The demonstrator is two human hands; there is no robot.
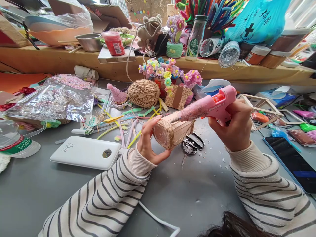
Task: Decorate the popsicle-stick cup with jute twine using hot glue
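Note:
My left hand (150,144) is closed around a small container (179,133) covered in wooden sticks, tilted on its side with its clear round base facing left. Twine (170,135) is wound around that base end. In my right hand (238,128) is a pink hot glue gun (209,107), its barrel pointing left and its nozzle at the sticks on the container's upper side. Whether glue is coming out cannot be made out. Black-handled scissors (190,146) lie on the table just behind and below the container.
A white power bank (85,152) lies left of my left hand, a phone (293,161) at the right. Behind are a twine ball (144,93), bundled craft sticks (178,96), pipe-cleaner flowers (164,70) and a wooden frame (263,110). A crowded shelf (209,70) runs along the back.

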